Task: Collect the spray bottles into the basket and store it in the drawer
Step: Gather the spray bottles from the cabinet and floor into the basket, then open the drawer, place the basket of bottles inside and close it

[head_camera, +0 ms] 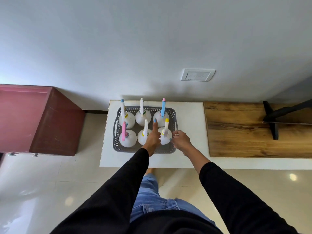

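A dark grey perforated basket (169,150) stands on a small white table (189,115). Several white spray bottles stand upright in it in two rows. Their nozzles are light blue (122,105), white (141,105) and blue with a pink tip (163,108) at the back, and pink (124,132), white (145,126) and yellow-tipped (166,124) in front. My left hand (152,138) hovers over the front middle bottle with its index finger stretched out and nothing in it. My right hand (181,141) is at the basket's right rim, its thumb touching the yellow-tipped bottle.
A maroon cabinet (50,122) stands to the left of the table, and a wooden desk top (244,132) with a black stand (273,122) adjoins it on the right. A wall with a switch plate (197,75) is right behind. Glossy tiled floor lies below.
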